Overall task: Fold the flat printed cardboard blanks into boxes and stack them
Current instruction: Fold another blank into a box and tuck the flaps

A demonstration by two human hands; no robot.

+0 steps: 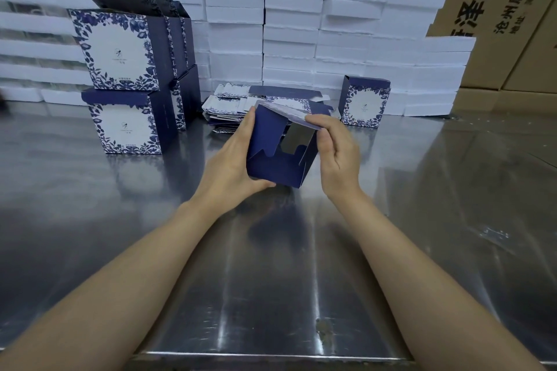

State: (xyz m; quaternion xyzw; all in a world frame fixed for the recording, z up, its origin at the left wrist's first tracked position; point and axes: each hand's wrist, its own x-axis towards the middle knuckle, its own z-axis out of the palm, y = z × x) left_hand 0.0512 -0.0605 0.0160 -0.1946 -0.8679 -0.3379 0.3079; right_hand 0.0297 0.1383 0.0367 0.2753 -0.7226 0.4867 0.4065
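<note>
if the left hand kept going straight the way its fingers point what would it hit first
Probably the pile of flat blanks lying just behind the half-folded box that the left hand grips; the fingers point away toward it. Depth is unclear from one view.

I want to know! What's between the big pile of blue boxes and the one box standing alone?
Flat printed blanks lie heaped between the stacked boxes and the lone box, in the head view.
</note>
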